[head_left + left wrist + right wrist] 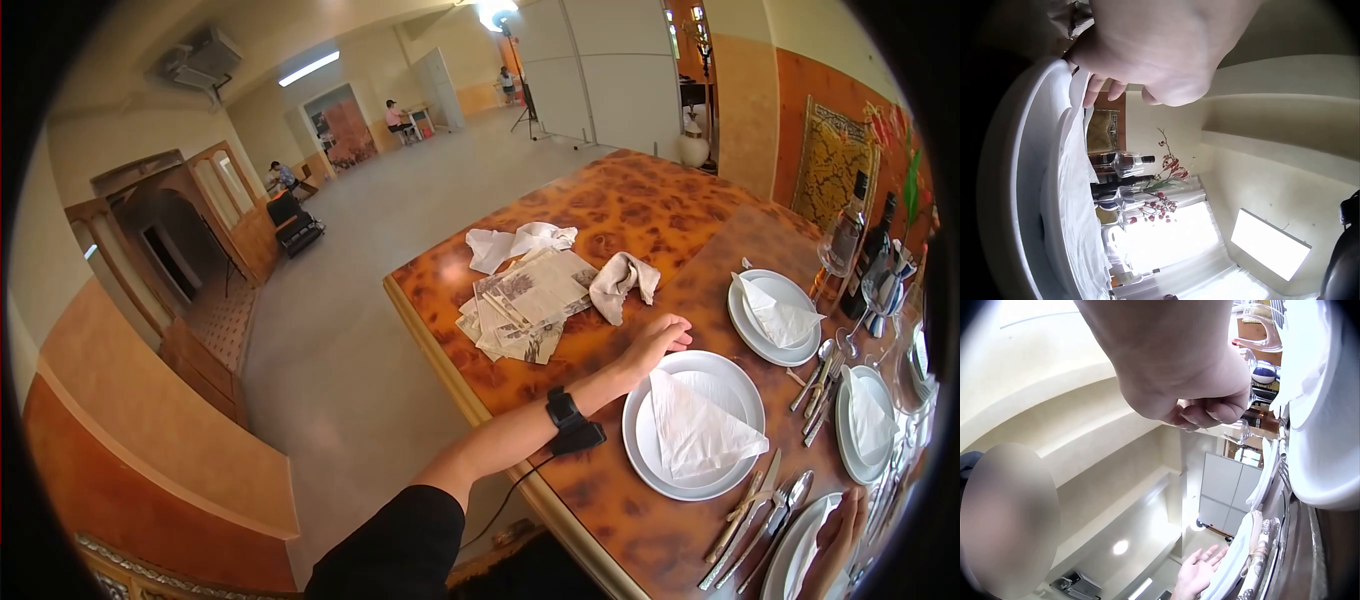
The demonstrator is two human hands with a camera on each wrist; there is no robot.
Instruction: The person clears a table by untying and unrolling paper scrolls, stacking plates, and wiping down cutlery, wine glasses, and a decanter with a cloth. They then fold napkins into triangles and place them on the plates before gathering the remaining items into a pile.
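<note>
My left hand lies beside the far rim of a white plate, its fingers relaxed and apart. A smaller plate sits on it, topped by a white napkin folded to a point. In the left wrist view my left hand is close over the rim and napkin. My right hand is over another plate with a napkin, at the lower right. In the right wrist view the right hand's fingers are loosely bent beside the white plate, and the thumb is hidden.
A knife, a fork and a spoon lie tied together between the two nearest plates. Old printed papers and a crumpled cloth lie farther back. Bottles and glasses crowd the right side. The table's wooden edge runs along the left.
</note>
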